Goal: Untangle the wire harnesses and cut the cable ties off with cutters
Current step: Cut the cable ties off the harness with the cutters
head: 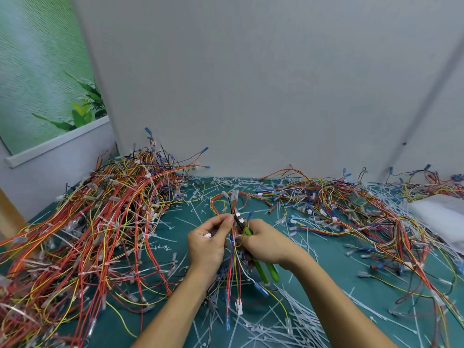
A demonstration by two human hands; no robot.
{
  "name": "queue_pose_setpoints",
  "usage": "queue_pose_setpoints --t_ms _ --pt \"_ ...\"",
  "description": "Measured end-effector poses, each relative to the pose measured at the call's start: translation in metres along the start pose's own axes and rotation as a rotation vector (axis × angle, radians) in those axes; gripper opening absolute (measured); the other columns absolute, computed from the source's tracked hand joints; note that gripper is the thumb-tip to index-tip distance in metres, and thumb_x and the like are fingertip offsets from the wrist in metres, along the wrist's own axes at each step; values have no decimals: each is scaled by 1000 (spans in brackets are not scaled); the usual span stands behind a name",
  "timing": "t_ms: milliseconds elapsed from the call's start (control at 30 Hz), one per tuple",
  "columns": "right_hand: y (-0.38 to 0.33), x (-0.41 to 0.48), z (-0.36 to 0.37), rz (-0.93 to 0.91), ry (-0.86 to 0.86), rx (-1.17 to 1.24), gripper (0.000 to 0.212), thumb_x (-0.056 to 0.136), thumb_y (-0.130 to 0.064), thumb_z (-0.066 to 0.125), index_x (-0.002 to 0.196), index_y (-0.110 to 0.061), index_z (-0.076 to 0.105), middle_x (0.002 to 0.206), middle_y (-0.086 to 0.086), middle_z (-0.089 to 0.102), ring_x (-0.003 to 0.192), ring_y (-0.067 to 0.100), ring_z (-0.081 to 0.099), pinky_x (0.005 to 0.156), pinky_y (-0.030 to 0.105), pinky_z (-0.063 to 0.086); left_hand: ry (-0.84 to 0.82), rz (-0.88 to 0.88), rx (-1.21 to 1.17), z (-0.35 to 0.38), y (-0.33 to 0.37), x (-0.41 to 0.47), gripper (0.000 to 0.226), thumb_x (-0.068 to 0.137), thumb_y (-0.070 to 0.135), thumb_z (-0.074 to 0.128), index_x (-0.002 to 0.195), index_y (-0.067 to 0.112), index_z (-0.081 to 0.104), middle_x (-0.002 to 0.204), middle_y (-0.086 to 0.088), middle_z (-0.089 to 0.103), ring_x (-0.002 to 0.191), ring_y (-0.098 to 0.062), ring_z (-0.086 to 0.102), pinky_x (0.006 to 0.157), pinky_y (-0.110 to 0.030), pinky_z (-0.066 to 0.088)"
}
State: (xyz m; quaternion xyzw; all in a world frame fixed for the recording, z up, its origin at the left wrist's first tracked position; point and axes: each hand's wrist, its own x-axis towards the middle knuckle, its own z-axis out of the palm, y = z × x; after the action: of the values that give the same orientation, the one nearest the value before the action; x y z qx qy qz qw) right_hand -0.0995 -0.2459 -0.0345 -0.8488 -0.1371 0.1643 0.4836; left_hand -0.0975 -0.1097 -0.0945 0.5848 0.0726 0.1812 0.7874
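1. Green-handled cutters (261, 267) sit in the right hand (266, 243), fingers wrapped shut around the handles, nose up against the harness (234, 249) held at centre.
2. Left hand (208, 241) pinches that harness between thumb and fingertips, just beside the cutter nose.
3. Done, by my reading: white cut cable ties (276, 320) litter the green mat (175, 232) near and right, and loosened wires (351, 204) spread along the far right.
4. Left to do: the big tangled pile (100, 222) at left, many ties visible on it.
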Motion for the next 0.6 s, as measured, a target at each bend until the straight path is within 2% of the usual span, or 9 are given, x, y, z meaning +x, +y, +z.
queue_pose_setpoints --t_ms 100,233,367,500,600 --pt "0 1 1 0 4 -3 29 98 -11 47 72 -21 53 49 -7 54 42 12 55 43 27 49 1 -2 1 0 -1 0 6 84 15 79 89 17 80 68 6 72 57 -2 59 61 -16 49" --pt "4 5 4 -9 27 2 27 99 -14 49 73 -21 53 63 7 53 45 18 53 45 32 49 8 6 -10 0 -2 2 6 84 14 78 88 18 80 72 3 75 58 -3 60 61 -16 50" --pt "7 7 6 -6 40 32 31 100 -17 49 70 -22 53 61 8 51 42 18 50 46 33 47 4 9 -23 0 -3 1 7 85 12 78 85 19 79 75 1 76 61 -5 62 62 -19 50" --pt "6 9 10 3 67 36 32 100 -17 51 68 -20 51 54 3 47 40 20 47 44 32 45 -5 7 -36 0 -1 0 8 85 11 77 86 19 79 78 -1 77 68 -10 65 69 -28 53" --pt "4 8 9 16 76 22 32 98 -13 49 66 -19 49 55 6 49 39 20 47 42 30 44 -7 17 -28 0 -1 -1 9 85 11 77 85 20 79 77 0 77 65 -7 64 65 -21 52"
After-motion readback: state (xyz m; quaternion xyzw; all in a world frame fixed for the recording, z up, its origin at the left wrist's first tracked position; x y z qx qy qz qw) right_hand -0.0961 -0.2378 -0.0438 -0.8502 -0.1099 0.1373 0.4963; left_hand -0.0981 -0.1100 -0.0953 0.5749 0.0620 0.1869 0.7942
